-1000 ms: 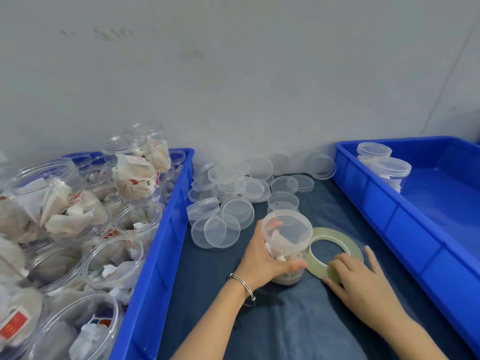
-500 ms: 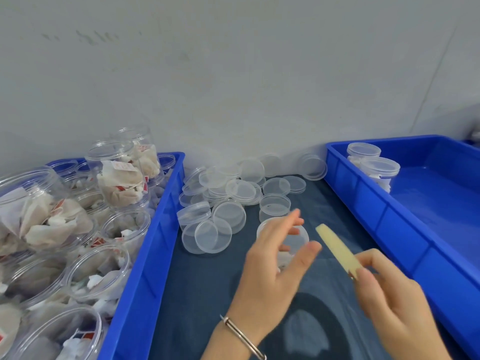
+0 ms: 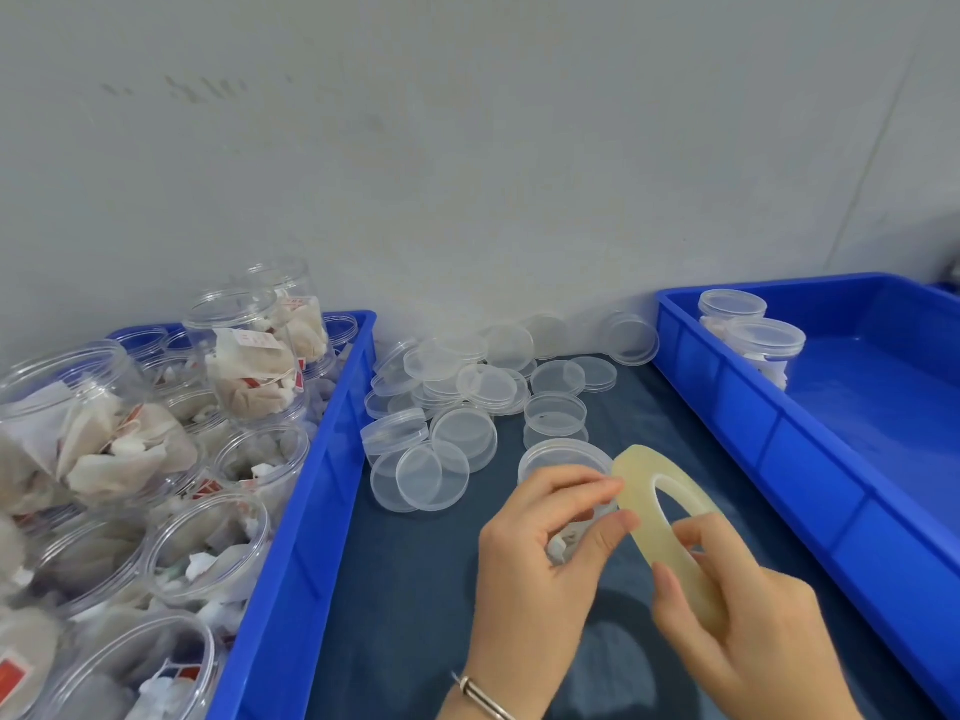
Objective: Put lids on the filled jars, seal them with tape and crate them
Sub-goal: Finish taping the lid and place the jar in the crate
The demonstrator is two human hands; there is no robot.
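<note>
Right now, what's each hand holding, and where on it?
Right hand grips the tape roll by its near, lower rim, thumb and fingers around the ring. Left hand pinches at the roll's upper edge, above the lidded jar.

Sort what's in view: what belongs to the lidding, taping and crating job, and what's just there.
In the job:
tape roll, held by right hand, left hand at its edge
lidded jar
loose lids
open filled jars
right crate with two lidded jars

Just there:
bracelet
wall

Loose lids (image 3: 470, 402) lie between two crates — left (image 3: 291, 537), right (image 3: 810, 459).
</note>
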